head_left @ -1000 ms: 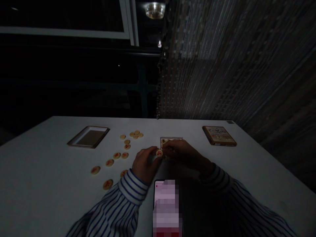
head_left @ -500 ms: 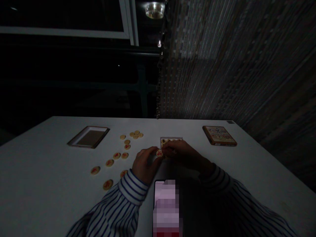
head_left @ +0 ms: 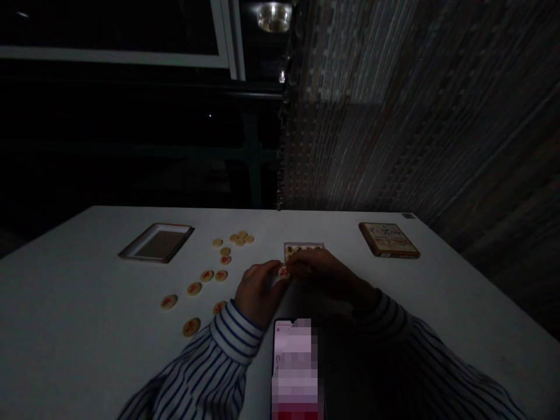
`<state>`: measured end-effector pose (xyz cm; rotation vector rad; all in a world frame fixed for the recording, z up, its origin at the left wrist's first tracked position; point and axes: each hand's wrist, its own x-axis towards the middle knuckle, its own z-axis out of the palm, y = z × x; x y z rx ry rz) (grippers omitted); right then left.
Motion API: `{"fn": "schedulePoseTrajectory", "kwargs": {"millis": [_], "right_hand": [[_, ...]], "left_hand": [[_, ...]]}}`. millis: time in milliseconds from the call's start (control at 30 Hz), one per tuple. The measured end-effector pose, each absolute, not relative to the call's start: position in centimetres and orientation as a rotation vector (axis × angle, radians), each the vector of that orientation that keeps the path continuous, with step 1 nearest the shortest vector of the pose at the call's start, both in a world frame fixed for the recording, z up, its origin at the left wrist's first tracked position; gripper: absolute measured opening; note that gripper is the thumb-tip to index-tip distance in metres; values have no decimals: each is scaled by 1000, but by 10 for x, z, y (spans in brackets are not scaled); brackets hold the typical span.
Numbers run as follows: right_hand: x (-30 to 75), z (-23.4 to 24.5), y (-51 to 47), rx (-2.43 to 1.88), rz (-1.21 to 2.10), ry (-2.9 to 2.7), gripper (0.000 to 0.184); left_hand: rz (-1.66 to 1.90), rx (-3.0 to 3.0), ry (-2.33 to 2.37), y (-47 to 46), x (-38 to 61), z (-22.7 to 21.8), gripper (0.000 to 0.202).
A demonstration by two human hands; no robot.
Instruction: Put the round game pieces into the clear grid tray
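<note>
Between the thumb and fingers of my left hand (head_left: 258, 291) is a round wooden Chinese chess piece (head_left: 283, 272) with a red character facing me. My right hand (head_left: 321, 271) is closed, and its fingertips pinch at the right edge of that same piece. Just behind my right hand lies a small open tray (head_left: 304, 244) holding rows of pieces with dark characters. My right hand covers the tray's near part. Left of my hands, several loose pieces (head_left: 207, 276) are scattered, some with red characters up, others (head_left: 240, 238) showing plain faces.
A phone (head_left: 282, 344) with a lit, partly blurred screen lies in front of me, between my forearms. An open box lid or shallow box (head_left: 151, 256) rests at the left of the white table (head_left: 79, 326). A printed box (head_left: 388, 239) lies at the right. Behind hangs a string curtain (head_left: 350, 146).
The red character on the held piece has turned a little, and the piece sits slightly further right. Both hands stay almost in place.
</note>
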<state>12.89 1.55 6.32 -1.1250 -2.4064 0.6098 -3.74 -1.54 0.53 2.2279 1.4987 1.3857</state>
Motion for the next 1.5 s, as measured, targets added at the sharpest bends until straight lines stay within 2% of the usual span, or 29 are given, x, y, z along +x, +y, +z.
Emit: {"fn": "schedulePoseTrajectory", "kwargs": {"millis": [1067,1500], "right_hand": [[132,57,17,-1087,656,-2323,17],[129,60,17,-1082,687,-2225,18]], "left_hand": [[1411,2237,1436,-15,-38,3,28],[1435,1715,1382,-15,-33,3,29]]}}
